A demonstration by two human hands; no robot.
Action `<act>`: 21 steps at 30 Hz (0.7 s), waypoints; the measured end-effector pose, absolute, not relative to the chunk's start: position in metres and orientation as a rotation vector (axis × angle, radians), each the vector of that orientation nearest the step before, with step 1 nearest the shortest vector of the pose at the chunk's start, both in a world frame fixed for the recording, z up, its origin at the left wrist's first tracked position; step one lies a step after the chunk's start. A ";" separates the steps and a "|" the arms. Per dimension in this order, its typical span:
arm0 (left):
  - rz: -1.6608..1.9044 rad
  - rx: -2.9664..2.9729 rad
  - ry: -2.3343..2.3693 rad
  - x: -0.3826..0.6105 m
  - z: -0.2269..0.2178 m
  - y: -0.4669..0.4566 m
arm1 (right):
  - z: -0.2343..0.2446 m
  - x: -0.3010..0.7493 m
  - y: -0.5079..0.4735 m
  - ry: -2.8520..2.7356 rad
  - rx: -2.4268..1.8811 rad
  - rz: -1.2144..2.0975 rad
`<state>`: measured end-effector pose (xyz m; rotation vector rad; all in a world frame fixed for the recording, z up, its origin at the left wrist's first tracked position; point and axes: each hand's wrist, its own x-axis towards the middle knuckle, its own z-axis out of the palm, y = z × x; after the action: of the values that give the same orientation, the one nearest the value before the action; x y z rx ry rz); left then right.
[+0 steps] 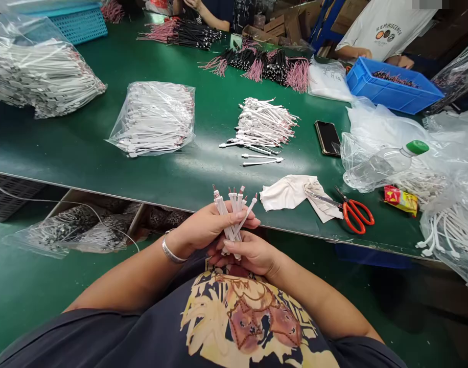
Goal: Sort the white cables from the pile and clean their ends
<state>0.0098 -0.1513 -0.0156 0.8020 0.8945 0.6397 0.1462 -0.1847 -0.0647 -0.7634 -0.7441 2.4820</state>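
Note:
Both my hands are closed around one small bunch of white cable pieces (234,217), held upright just off the near edge of the table. My left hand (205,225) grips the upper part, its thumb across the front. Below it, my right hand (253,251) pinches the lower ends between thumb and fingers. The cables' tips show reddish wire at the top. Beyond my hands lies a loose pile of similar white cables (262,122), with a few separate ones in front of it.
On the green table (161,176) sit a bagged cable bundle (157,117), a white cloth (285,191), orange-handled scissors (356,215), a phone (328,138), a plastic bottle (383,166) and a blue bin (395,92). Two people are across the table, one in a white shirt (387,30).

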 end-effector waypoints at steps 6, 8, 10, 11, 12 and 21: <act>0.711 0.655 0.817 0.019 -0.023 -0.151 | -0.070 0.156 -0.193 -0.765 -0.864 2.470; 0.738 0.659 0.798 0.018 -0.022 -0.147 | -0.068 0.159 -0.194 -0.876 -0.920 2.451; 0.778 0.685 0.809 0.013 -0.017 -0.141 | -0.065 0.161 -0.195 -0.976 -0.934 2.437; 0.800 0.716 0.831 0.010 -0.013 -0.136 | -0.064 0.162 -0.195 -1.009 -0.930 2.435; 0.821 0.759 0.861 0.007 -0.009 -0.132 | -0.063 0.162 -0.196 -1.034 -0.923 2.435; 0.802 1.258 1.080 0.002 0.016 -0.108 | -0.064 0.160 -0.199 -1.185 -0.937 2.400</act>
<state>0.0018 -0.1079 0.0164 1.2583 1.0804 0.8020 0.1600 -0.1991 -0.0642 -0.9366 -1.1846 2.4003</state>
